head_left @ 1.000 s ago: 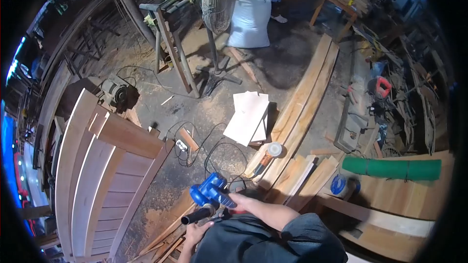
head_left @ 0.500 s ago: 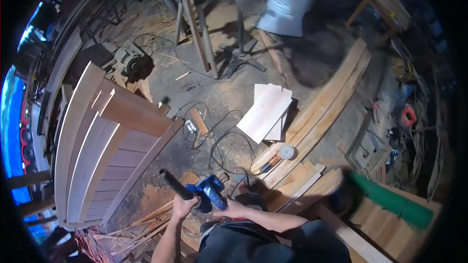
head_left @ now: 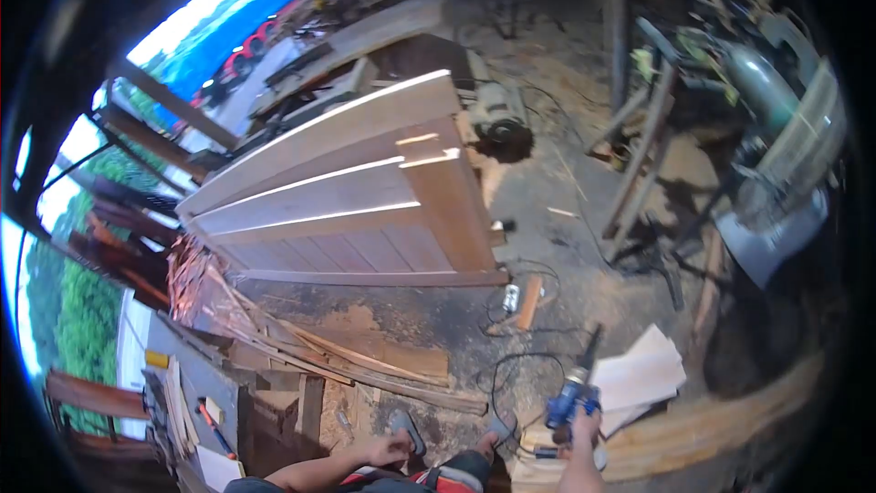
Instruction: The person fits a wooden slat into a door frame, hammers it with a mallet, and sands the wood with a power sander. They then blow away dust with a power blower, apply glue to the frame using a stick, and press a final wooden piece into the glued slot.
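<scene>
My right hand (head_left: 586, 427) grips a blue handheld blower (head_left: 570, 402) by its handle. The blower's black nozzle (head_left: 593, 347) points away from me, over the floor beside white sheets (head_left: 643, 370). Under my right forearm a power tool (head_left: 599, 456) with a pale round end lies on the long planks (head_left: 703, 438), partly hidden. My left hand (head_left: 392, 449) is off the blower, low in front of my body. Its fingers are loosely curled and nothing shows in them.
A large panelled wooden piece (head_left: 338, 205) stands to the left, with a motor-driven tool (head_left: 500, 119) behind it. Loose strips of wood (head_left: 365, 370) and a black cable (head_left: 497, 383) lie on the floor. A hammer (head_left: 214, 429) rests on a bench (head_left: 214, 365) at lower left.
My view has swung left. My left hand has let go of the blower's nozzle and come back toward my body. My right hand now holds the blower alone, out to the right.
</scene>
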{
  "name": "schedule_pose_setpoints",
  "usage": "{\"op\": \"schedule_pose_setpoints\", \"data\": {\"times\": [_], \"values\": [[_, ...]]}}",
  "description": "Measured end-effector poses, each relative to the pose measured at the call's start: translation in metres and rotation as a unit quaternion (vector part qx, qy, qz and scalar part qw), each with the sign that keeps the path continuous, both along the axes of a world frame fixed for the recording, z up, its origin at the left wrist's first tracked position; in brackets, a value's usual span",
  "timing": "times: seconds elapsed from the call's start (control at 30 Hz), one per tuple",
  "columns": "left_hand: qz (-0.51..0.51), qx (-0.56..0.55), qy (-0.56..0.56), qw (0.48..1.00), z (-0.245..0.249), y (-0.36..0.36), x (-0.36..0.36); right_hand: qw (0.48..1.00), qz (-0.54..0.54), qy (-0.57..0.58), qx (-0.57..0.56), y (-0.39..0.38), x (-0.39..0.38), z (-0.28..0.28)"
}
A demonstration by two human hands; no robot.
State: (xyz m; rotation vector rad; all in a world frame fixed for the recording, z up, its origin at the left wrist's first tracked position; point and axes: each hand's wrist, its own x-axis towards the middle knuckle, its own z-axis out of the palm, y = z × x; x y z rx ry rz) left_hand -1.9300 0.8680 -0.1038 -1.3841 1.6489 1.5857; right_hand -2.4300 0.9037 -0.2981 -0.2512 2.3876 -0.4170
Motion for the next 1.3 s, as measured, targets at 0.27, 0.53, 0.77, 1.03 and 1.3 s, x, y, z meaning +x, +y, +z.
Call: {"op": "schedule_pose_setpoints", "data": {"times": [0.27,0.53,0.77,1.03,1.3], "values": [[0.076,-0.054,-0.172,0.981,0.031,0.084,0.105,0.856,-0.163,-0.386,-0.303,-0.038,-0.022,-0.025],[0.188,-0.082,-0.265,0.942,0.052,0.1,0.113,0.918,0.027,-0.355,-0.174,-0.049,0.057,-0.024],[0.244,-0.095,-0.227,0.938,0.067,0.11,0.134,0.908,0.142,-0.373,-0.124,-0.02,0.131,0.0],[0.276,-0.162,-0.163,0.933,0.051,0.121,0.163,0.885,0.267,-0.373,-0.076,0.018,0.215,0.051],[0.357,-0.175,-0.078,0.914,0.01,0.104,0.18,0.878,0.359,-0.313,-0.045,-0.004,0.279,0.098]]}}
